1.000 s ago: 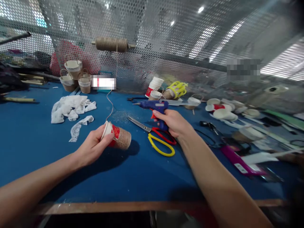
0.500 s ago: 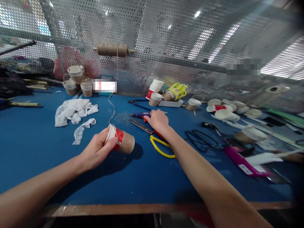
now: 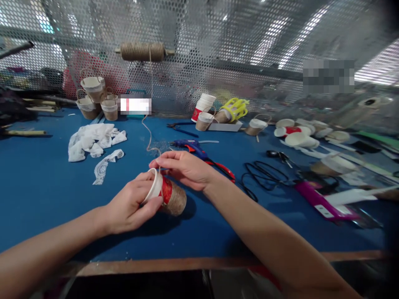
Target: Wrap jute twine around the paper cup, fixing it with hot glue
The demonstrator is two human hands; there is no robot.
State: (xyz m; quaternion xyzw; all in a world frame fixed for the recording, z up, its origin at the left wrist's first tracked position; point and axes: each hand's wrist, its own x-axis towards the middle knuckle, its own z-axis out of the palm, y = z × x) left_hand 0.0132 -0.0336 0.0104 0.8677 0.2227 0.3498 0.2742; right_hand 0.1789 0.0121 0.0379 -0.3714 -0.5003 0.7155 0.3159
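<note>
My left hand (image 3: 134,203) grips a paper cup (image 3: 167,192) by its white rim, tilted with its base to the right. Brown twine is wound round the cup's lower part, and a red printed band shows above it. Loose twine (image 3: 151,135) drops from a spool (image 3: 142,52) and leads across the table to the cup. My right hand (image 3: 187,168) pinches this twine close above the rim. Just beyond that hand lies a blue glue gun (image 3: 188,144). A red handle loop (image 3: 225,170) of the scissors shows past my right forearm; the hand and arm hide the rest.
White lace (image 3: 90,141) lies at left. Twine-wrapped cups with handles (image 3: 93,93) are stacked behind it. Pliers (image 3: 182,128), stacked paper cups (image 3: 204,106), a yellow plastic piece (image 3: 235,109), black cable (image 3: 264,174) and a purple package (image 3: 324,201) occupy the back and right.
My right hand has left the glue gun and come left to the twine at the cup. My left hand has shifted slightly right and down with the cup. The view has tilted slightly.
</note>
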